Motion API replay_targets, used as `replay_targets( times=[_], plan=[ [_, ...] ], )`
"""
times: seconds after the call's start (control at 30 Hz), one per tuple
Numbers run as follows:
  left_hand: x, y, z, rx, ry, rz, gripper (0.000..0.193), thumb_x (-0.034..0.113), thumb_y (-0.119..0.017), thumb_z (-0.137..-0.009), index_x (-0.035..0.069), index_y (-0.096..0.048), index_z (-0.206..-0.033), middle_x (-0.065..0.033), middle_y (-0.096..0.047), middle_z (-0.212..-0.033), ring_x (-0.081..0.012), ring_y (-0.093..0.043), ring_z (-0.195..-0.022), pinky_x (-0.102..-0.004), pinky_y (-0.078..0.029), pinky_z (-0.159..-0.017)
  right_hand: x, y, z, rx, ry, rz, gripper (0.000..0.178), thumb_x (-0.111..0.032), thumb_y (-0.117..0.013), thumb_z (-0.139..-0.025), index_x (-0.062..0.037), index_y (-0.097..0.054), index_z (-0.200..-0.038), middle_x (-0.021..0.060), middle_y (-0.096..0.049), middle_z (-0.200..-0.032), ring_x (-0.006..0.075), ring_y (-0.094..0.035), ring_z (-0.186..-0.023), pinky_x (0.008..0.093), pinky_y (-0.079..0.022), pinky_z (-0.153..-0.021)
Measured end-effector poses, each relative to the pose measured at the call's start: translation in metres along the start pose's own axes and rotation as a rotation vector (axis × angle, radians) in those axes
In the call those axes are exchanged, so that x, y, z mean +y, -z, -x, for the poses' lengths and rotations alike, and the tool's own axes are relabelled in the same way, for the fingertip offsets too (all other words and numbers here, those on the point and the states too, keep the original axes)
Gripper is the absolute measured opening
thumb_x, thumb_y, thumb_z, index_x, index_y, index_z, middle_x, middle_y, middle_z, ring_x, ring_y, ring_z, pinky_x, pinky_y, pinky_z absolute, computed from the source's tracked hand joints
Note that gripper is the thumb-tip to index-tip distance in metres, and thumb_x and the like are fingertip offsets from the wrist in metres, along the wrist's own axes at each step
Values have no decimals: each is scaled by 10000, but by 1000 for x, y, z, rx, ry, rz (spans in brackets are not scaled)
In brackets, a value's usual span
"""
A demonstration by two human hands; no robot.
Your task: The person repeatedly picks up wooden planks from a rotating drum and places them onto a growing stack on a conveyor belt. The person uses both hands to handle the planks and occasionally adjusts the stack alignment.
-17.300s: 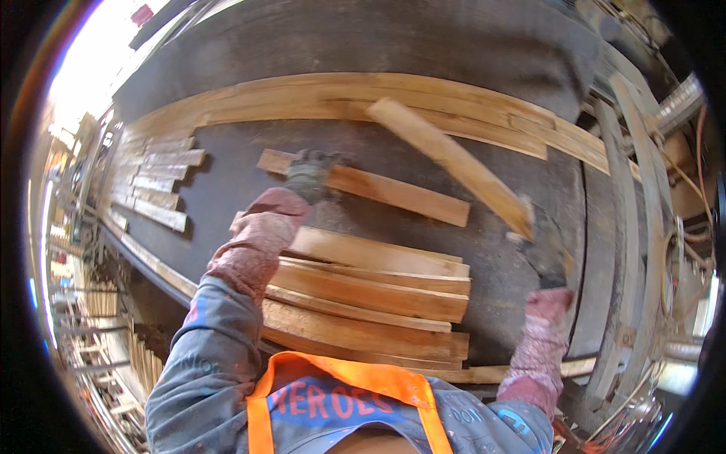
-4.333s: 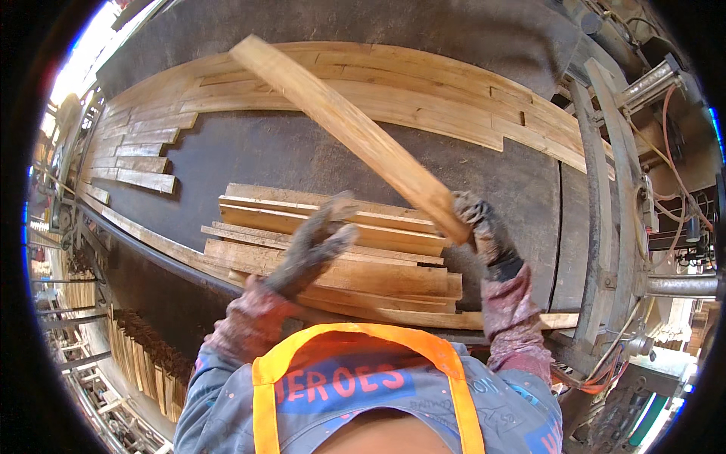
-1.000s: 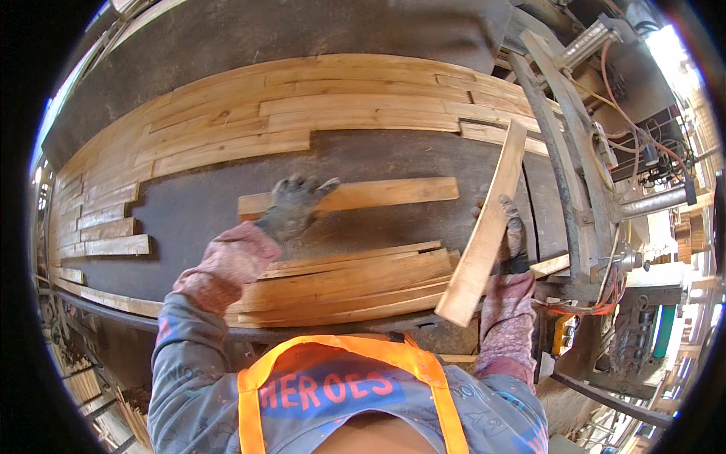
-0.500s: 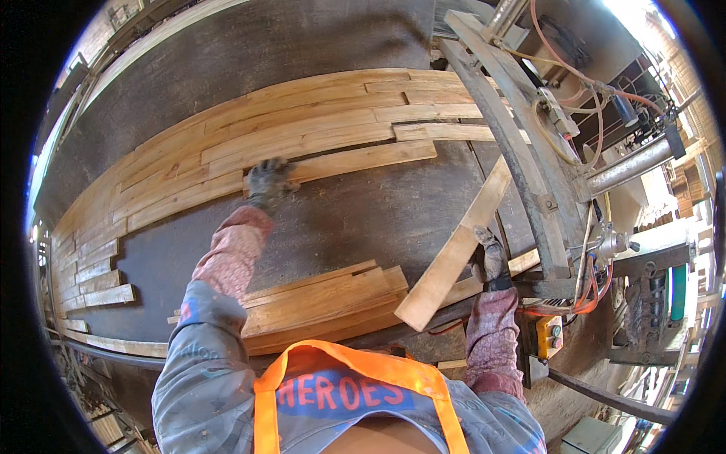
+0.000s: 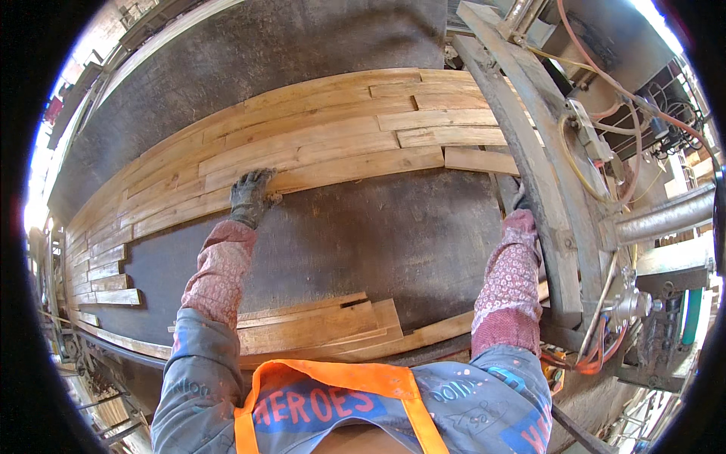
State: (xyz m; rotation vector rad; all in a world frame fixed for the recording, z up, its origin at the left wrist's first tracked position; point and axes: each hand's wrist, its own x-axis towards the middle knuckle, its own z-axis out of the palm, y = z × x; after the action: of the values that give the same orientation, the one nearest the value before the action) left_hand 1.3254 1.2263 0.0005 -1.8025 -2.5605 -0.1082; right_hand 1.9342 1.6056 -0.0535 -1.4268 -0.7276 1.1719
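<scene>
Plank (image 5: pixel 480 160) moved to row (image 5: pixel 359 169), table (image 5: pixel 363 234) (dark), hoses (image 5: pixel 580 50)

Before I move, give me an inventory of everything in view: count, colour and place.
Laid wooden boards: many, tan, rows across the tabletop
Short board: one, tan, right, meeting the beams in view
Loose wooden boards: several, tan, near edge
Tabletop: one, dark grey-brown, beneath the boards
Metal beams: two, grey, right
Hoses: several, pink and yellow, upper right
Metal cylinder: one, silver, far right
Green tube: one, far right
Strap: one, orange, bottom
Oversleeves: two, pink, forearms
Gloved left hand: one, dark grey, at the lowest row
Gloved right hand: one, dark, mostly hidden
</scene>
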Motion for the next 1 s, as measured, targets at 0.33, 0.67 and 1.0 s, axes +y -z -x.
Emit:
replay_targets(
  times=[0.33, 0.67, 1.0],
  plan=[
    [4, -3, 6, 95, -45, 33, 677, 433, -768, -856, 212, -554, -1460, -86, -565, -1470, -357, -502, -1354, -509, -399, -1126, 2, -54, -71, -81, -57, 575, 464, -542, -593, -997, -101, -686, -1108, 39, -688, -932, 181, -659, -776, 341, -531, -606],
    [36, 109, 140, -52, -232, 277, 827, 546, -775, -851, 141, -492, -1514, -184, -475, -1551, -398, -433, -1423, -539, -347, -1176, -28, -130, 329, -1638, 253, 888, 524, -492, -746, -915, -80, -676, -1231, 86, -710, -1139, 240, -691, -998, 336, -555, -880],
    [74, 122, 335, -340, -57, 69, 844, 170, -760, -764, 160, -438, -1544, -82, -535, -1459, -307, -495, -1330, -502, -361, -1137, -21, -131, 490, -1721, 430, 775, 474, -342, -746, -945, -68, -654, -1321, 177, -679, -1290, 296, -656, -1189, 393, -509, -1011]
  ],
)
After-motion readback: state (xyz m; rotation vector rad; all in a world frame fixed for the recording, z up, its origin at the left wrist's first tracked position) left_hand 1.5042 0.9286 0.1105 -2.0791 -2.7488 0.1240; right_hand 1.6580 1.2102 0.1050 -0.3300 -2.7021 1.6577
